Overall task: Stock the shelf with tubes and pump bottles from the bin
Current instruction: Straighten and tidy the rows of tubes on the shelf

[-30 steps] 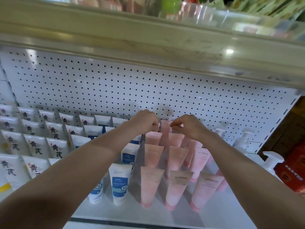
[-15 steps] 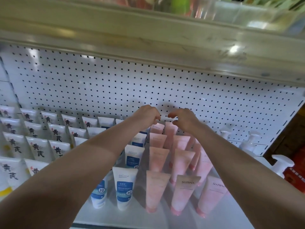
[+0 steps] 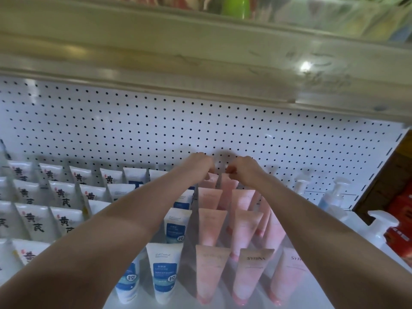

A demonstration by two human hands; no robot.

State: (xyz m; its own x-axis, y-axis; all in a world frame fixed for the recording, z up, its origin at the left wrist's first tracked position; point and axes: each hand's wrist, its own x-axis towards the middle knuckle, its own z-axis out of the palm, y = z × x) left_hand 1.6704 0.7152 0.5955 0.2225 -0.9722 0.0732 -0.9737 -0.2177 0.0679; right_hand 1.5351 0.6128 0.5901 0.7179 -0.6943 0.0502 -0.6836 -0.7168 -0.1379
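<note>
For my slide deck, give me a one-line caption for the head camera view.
At the pegboard, the left hand and right hand pinch the tops of the rearmost pink tubes.

tubes left — pump bottles right

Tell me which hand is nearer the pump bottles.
Right. The right hand sits at the rear pink tubes, with the pump bottles off to its right; the left hand is just beyond it, farther left.
</note>
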